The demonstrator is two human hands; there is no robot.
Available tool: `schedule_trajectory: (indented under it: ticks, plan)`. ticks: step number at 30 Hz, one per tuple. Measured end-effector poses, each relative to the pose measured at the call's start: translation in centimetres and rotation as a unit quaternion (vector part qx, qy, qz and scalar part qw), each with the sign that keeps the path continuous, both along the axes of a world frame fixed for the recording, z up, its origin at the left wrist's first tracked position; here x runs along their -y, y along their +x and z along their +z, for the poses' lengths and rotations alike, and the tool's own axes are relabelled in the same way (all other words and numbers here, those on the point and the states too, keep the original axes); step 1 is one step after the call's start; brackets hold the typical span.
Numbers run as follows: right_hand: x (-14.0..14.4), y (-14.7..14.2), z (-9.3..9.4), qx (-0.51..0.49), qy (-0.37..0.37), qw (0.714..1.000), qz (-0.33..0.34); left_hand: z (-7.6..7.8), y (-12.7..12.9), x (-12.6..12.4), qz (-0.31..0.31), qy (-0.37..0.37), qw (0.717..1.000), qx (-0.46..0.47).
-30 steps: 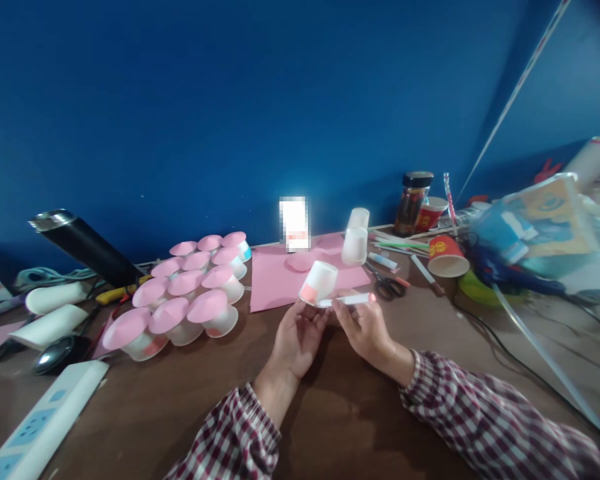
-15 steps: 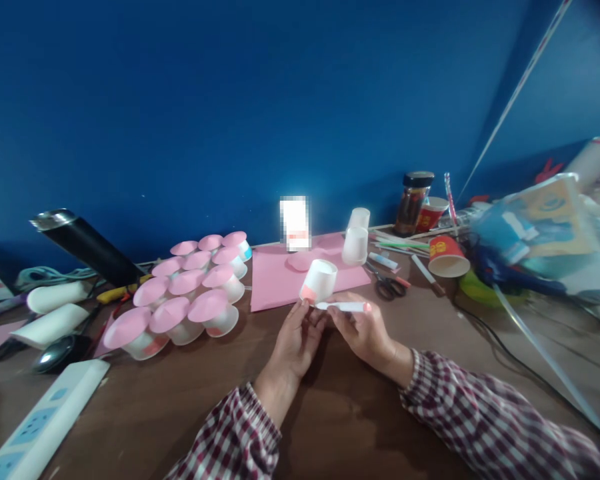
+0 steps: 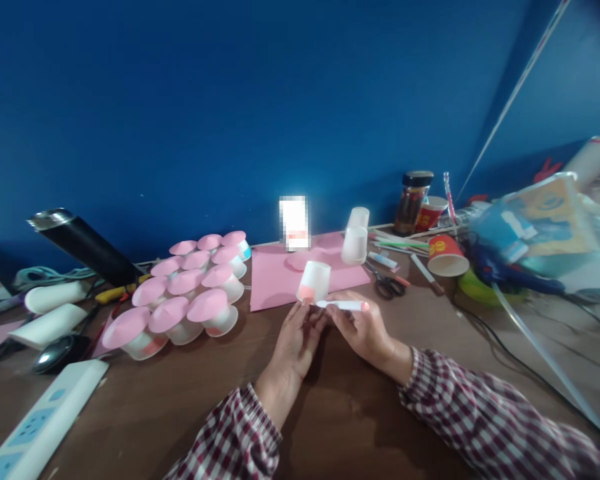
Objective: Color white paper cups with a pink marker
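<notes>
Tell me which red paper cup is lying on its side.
The nearer red paper cup, mouth facing the camera; the other red cup stands upright beside the dark jar.

The small upside-down paper cup (image 3: 314,281) is showing white with a pink-orange patch low on its side. The thin marker pen (image 3: 343,305) is looking white with a pink-orange end. The sleeves (image 3: 485,420) are wearing a red, white and dark check pattern. The flat sheet of paper (image 3: 280,275) is glowing pink. The group of little cups with round paper tops (image 3: 185,300) is showing white cups and pink tops. The wooden table (image 3: 145,407) is looking brown. The big wall (image 3: 260,100) is showing deep blue. The tipped paper cup (image 3: 446,256) is showing red with yellow marks. The scissors (image 3: 387,285) are looking black.
</notes>
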State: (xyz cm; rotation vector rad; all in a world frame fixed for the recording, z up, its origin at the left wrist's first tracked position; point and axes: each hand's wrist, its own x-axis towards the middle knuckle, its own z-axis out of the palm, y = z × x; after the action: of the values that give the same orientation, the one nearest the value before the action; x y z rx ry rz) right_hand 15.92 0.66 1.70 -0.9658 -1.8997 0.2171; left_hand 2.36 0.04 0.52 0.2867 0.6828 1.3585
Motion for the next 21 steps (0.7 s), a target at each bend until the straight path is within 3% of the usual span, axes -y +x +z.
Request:
schedule_trajectory:
  ticks: [8, 21]
  plan:
    - [-0.18, 0.21, -0.01, 0.013, -0.010, 1.000, -0.021, 0.72, 0.09, 0.26, -0.002, -0.009, 1.000, -0.021]
    - [-0.24, 0.26, 0.28, 0.003, -0.010, 1.000, -0.025, 0.35, 0.13, 0.26, 0.004, -0.013, 1.000, -0.016]
